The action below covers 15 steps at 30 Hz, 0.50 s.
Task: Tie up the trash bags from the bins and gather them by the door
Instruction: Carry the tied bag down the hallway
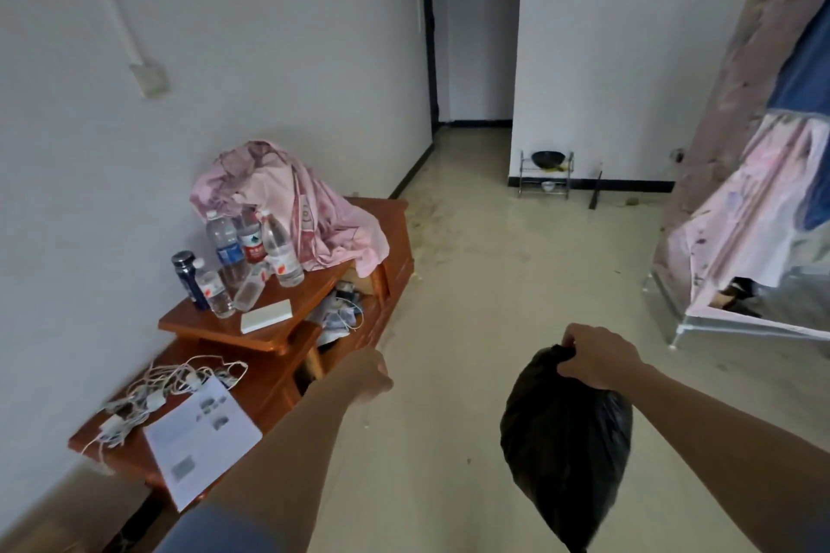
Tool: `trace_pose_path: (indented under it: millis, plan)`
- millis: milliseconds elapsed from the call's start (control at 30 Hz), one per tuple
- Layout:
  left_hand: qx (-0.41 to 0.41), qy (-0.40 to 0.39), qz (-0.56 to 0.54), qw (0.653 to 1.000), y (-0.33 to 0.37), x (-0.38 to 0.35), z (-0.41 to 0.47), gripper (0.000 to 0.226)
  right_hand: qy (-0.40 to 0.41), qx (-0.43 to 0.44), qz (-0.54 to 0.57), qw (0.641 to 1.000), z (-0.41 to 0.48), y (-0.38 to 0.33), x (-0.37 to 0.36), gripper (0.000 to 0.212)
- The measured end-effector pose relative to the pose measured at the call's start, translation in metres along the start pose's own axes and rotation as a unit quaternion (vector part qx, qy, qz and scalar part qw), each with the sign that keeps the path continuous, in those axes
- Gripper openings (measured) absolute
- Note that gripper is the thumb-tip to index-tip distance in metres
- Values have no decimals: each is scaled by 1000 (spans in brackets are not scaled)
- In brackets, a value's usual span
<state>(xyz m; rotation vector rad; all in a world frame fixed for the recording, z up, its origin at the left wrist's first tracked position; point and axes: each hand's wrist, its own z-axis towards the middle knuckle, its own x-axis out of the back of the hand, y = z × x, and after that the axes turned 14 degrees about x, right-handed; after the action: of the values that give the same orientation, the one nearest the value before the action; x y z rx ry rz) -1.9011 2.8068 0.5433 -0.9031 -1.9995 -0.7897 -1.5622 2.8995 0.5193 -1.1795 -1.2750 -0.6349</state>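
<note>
A full black trash bag (567, 449) hangs above the floor at lower right. My right hand (599, 357) grips its gathered neck from above. My left hand (369, 376) is stretched forward beside the wooden cabinet, blurred, with its fingers curled in and nothing seen in it. A dark door frame (430, 45) shows at the far end of the hallway. No bin is in view.
A low wooden cabinet (274, 377) stands along the left wall with bottles (251, 251), pink cloth (287, 198), cables and a paper sheet (202, 436). A fabric wardrobe (759, 202) is on the right. A small metal rack (544, 175) stands at the far wall.
</note>
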Motion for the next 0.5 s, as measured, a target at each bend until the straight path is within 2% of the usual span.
trace_pose_path:
  millis: [100,267,367,500]
  plan:
    - [-9,-10,19,1000,46,39,74,18,-2,-15,14,1000,77,17,17,40]
    - [-40,-6,48,998,151,101,178,36,26,-36,24,999,184,51,64,36]
    - [-89,-19,30,995,205,126,239,34,33,-52,26,998,254,82,85,39]
    - [-93,-25,45,994,262,152,323,33,22,-59,27,998,353,122,100,34]
